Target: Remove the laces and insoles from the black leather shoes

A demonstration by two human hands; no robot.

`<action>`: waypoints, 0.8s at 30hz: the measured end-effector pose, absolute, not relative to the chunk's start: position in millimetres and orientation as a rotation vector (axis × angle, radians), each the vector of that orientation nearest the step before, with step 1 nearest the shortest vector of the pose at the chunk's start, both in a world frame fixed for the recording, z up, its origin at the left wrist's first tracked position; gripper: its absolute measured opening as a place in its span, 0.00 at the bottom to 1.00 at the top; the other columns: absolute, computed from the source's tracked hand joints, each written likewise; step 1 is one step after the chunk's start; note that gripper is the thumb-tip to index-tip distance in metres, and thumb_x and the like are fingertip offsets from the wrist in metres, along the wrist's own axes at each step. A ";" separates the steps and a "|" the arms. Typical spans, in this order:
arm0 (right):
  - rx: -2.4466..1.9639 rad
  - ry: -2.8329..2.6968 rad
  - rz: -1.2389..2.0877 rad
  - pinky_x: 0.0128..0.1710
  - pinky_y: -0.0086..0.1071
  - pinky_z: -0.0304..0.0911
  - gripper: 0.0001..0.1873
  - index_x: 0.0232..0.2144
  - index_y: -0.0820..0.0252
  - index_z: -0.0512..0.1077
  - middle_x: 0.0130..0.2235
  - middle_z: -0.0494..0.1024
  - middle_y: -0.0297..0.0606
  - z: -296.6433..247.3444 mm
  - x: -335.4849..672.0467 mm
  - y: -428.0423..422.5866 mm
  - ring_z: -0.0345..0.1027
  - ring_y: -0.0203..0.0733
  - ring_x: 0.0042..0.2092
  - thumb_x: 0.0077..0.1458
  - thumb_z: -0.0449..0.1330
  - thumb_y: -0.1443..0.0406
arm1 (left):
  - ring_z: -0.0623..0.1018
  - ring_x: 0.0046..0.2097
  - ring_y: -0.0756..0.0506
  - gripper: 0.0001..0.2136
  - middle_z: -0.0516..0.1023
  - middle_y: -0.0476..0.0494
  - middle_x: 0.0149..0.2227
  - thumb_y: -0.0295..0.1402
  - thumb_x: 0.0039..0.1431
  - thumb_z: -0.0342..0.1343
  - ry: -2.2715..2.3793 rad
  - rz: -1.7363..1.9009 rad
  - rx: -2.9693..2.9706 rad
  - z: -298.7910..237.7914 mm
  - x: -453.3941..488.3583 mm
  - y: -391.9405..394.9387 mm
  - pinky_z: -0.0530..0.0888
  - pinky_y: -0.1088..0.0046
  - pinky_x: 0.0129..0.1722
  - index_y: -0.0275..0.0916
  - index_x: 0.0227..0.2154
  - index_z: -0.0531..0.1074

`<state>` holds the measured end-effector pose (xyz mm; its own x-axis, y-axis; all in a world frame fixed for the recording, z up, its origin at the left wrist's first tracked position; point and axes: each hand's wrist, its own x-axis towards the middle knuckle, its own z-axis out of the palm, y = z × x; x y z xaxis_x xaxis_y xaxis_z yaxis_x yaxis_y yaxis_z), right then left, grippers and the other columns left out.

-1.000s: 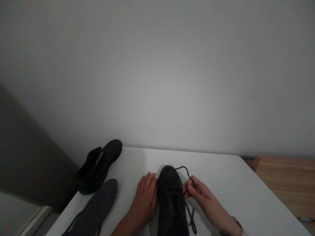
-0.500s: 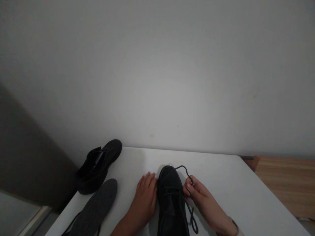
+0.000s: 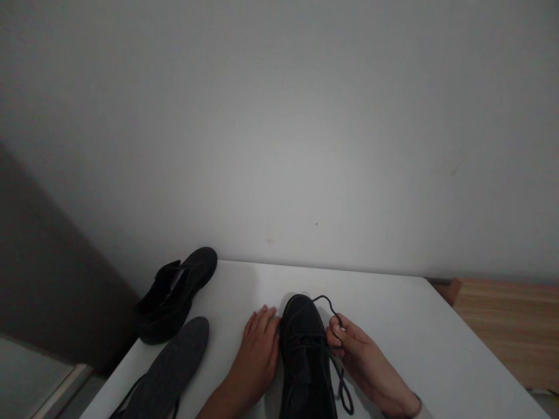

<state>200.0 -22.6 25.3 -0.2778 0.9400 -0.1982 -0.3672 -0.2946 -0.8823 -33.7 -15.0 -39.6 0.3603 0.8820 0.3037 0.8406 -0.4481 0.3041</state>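
A black lace-up shoe (image 3: 301,317) points away from me on the white table, its heel cut off by the lower frame edge. Along its left side lies my left hand (image 3: 262,343), fingers stretched forward and the thumb side touching the shoe. To the right of the shoe, my right hand (image 3: 353,346) pinches a dark shoelace (image 3: 331,302) between thumb and fingers. That lace arcs over the toe area to my fingertips. Another lace loop (image 3: 346,396) hangs beside the shoe, below my right hand.
A second black shoe (image 3: 179,297) rests at the table's far left corner. Near it lies a dark grey insole (image 3: 179,361). The white table (image 3: 384,297) meets a pale wall (image 3: 305,145). A wooden surface (image 3: 498,326) is on the right.
My right hand's fingers have shifted slightly on the pinched lace, and the loop below has moved a little. My left hand and the shoes stay put.
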 end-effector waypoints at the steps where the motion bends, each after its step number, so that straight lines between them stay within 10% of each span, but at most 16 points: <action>1: -0.940 -0.897 1.755 0.33 0.31 0.48 0.21 0.29 0.58 0.67 0.27 0.62 0.28 26.1 200.0 -22.6 0.47 0.36 0.29 0.50 0.70 0.51 | 0.68 0.65 0.34 0.17 0.72 0.31 0.60 0.26 0.66 0.44 1.594 0.668 2.510 -39.8 -33.9 -15.1 0.68 0.46 0.62 0.35 0.55 0.69; 14: -0.964 -0.978 1.679 0.36 0.33 0.54 0.20 0.31 0.58 0.68 0.30 0.76 0.34 29.3 199.8 -25.2 0.60 0.38 0.31 0.56 0.65 0.48 | 0.68 0.65 0.34 0.19 0.72 0.31 0.61 0.24 0.64 0.44 1.605 0.674 2.497 -42.7 -33.8 -15.3 0.68 0.45 0.62 0.36 0.56 0.69; 24: -0.887 -0.929 1.700 0.31 0.29 0.49 0.20 0.28 0.57 0.67 0.23 0.59 0.26 20.1 196.2 -24.9 0.46 0.36 0.28 0.57 0.64 0.49 | 0.68 0.65 0.34 0.19 0.72 0.31 0.61 0.25 0.65 0.44 1.595 0.658 2.516 -41.9 -35.0 -15.5 0.68 0.44 0.62 0.35 0.55 0.69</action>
<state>196.2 -24.9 20.1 -0.2660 0.9539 -0.1388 -0.3981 -0.2399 -0.8854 -35.0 -15.5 -41.9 0.3616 0.8801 0.3075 0.8411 -0.4503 0.2997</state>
